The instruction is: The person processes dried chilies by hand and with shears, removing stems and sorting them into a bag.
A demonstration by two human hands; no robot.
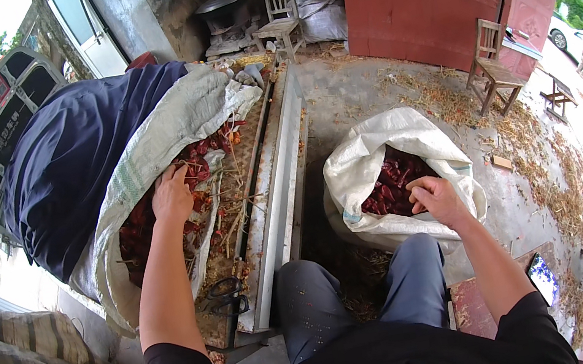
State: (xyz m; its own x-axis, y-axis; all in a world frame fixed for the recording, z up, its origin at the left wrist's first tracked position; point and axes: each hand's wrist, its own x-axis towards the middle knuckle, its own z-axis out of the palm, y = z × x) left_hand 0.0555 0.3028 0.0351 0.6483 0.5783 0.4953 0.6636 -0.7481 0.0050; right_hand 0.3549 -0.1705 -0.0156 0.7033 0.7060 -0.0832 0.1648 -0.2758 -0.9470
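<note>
My left hand [172,197] reaches to the mouth of a large white woven sack [160,126] lying on its side on a metal-edged bed. Its fingers touch dried red chili peppers [200,154]; whether they grip one is unclear. My right hand [436,197] is over an upright white woven sack [357,142] on the floor, its fingers curled above the dark red peppers [395,179] inside. Nothing shows plainly between those fingers. A dark blue cloth [81,136] covers much of the lying sack. Dry stalks [233,229] litter the bed beside its mouth.
Black-handled scissors [227,297] lie at the bed's near end. The bed's raised metal rail [277,201] runs between the two sacks. A wooden block [502,163] and wooden chair [492,70] are on the right, amid scattered plant debris [547,174]. A phone [543,278] is beside my right arm.
</note>
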